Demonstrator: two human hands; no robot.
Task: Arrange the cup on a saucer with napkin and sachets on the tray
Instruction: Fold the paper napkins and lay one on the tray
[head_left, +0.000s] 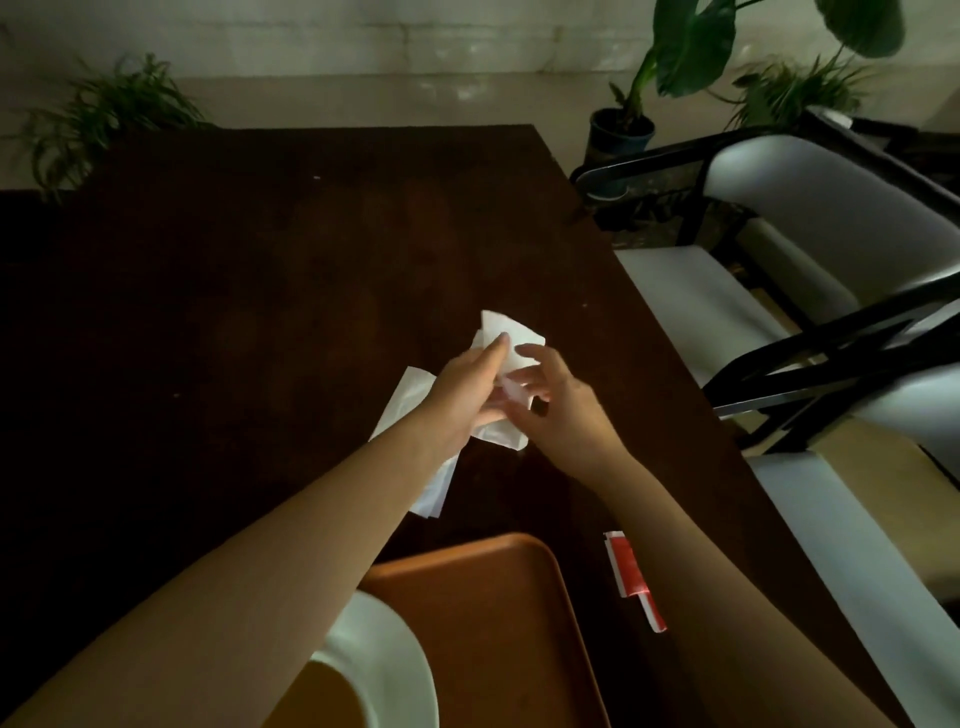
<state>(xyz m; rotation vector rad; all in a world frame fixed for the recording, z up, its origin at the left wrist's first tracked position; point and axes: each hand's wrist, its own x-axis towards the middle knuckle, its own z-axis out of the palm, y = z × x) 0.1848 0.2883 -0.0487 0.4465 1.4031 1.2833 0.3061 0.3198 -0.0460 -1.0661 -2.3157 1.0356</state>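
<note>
Dark wood table (260, 312) w/ orange tray (498, 623) at near edge: left hand (467, 395) & right hand (556, 405) both pinch white napkin (511, 332) above tabletop, red sachets (631, 577) just right of tray.

A dark wooden table (270, 291) carries everything. An orange tray (498, 613) lies at its near edge. Red-and-white sachets (631, 577) lie just right of the tray, and a white napkin (415, 410) lies beyond it, partly under the forearm.
</note>
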